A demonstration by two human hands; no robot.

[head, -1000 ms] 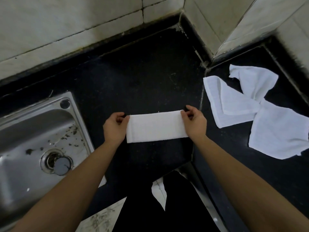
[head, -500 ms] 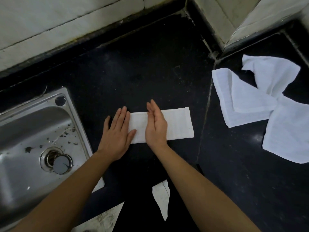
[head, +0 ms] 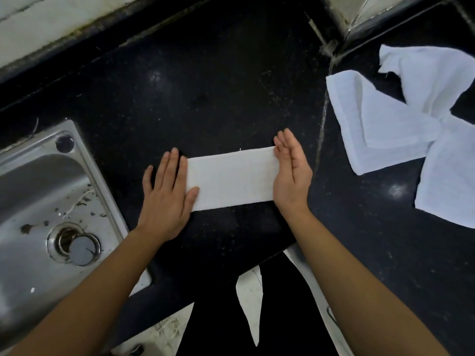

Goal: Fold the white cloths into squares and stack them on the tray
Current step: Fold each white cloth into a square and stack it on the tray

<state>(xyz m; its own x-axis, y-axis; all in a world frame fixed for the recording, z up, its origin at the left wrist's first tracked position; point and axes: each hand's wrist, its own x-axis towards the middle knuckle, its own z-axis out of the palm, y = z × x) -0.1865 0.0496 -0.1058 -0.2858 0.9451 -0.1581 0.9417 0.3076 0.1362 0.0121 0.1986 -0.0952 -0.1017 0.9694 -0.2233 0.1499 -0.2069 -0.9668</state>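
Cloth (head: 232, 178) between left hand (head: 167, 199), right hand (head: 291, 181)

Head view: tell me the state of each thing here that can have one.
Folded cloth: folded into a long strip, flat on the counter, not yet square.
Left hand: open, flat, pressing the strip's left end.
Right hand: open, fingers straight, at the strip's right end.
Loose cloths: unfolded, rumpled, overlapping.
Sink: no standing water, flecked with debris.
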